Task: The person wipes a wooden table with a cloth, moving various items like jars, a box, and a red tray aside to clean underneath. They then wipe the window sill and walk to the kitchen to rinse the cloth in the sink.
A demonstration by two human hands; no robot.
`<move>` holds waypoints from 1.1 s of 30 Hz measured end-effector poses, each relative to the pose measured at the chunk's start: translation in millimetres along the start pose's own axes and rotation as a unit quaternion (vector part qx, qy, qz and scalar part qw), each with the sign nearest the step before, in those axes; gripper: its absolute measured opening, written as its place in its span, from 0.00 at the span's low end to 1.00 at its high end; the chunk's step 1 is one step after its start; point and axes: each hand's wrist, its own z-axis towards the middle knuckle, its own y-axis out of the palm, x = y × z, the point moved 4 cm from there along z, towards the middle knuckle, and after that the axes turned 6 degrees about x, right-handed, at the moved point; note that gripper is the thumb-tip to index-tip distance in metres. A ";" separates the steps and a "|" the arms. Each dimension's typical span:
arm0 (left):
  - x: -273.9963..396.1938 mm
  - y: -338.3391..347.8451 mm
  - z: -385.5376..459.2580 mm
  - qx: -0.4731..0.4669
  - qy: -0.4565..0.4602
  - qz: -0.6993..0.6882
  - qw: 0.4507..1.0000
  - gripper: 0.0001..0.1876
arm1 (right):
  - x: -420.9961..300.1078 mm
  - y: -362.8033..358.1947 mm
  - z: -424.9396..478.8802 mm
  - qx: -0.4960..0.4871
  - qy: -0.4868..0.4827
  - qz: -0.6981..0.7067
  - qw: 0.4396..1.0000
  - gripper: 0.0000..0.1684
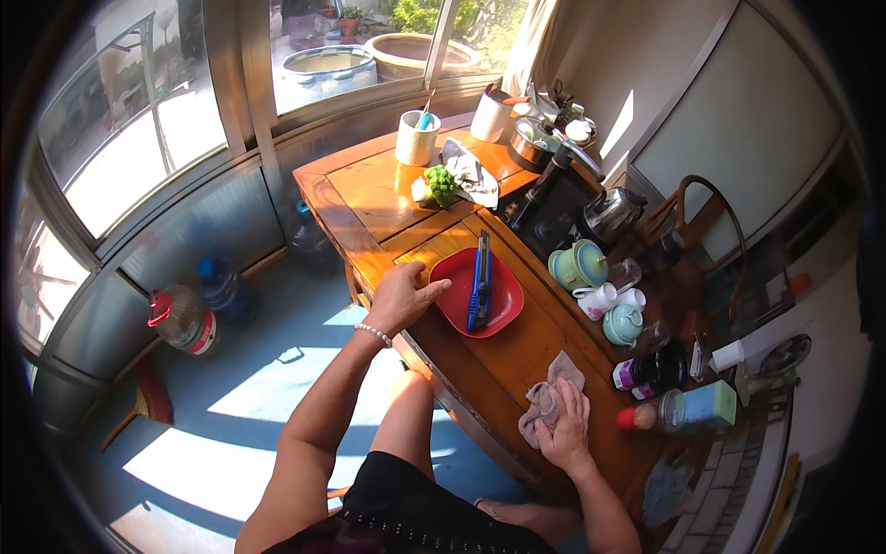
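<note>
My right hand presses on a crumpled greyish-pink cloth on the wooden table. A red plastic tray lies near the middle of the table, with a blue utility knife resting lengthwise in it. My left hand, a beaded bracelet at its wrist, is at the tray's left side. Its thumb reaches the tray's rim and its fingers are apart; whether it touches the rim I cannot tell. Beyond the tray sit a green broccoli floret and a crumpled whitish cloth.
A speckled ceramic cup, a white container and a lidded pot stand at the far end. Along the right are a steel kettle, a green teapot, white cups and several jars. Large water bottles stand on the floor at left.
</note>
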 end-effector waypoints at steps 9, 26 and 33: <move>-15.8 19.6 177.2 -0.001 -0.119 0.043 0.992 0.37 | 0.2 0.0 3.7 -0.009 -0.002 -0.004 1.000 0.37; -45.5 20.0 129.3 0.220 0.202 0.120 0.947 0.48 | -1.8 -3.7 6.3 0.011 -0.011 0.006 1.000 0.36; -43.2 15.3 126.3 0.276 0.196 0.106 0.935 0.37 | -0.5 -3.2 5.4 0.011 -0.010 0.002 1.000 0.36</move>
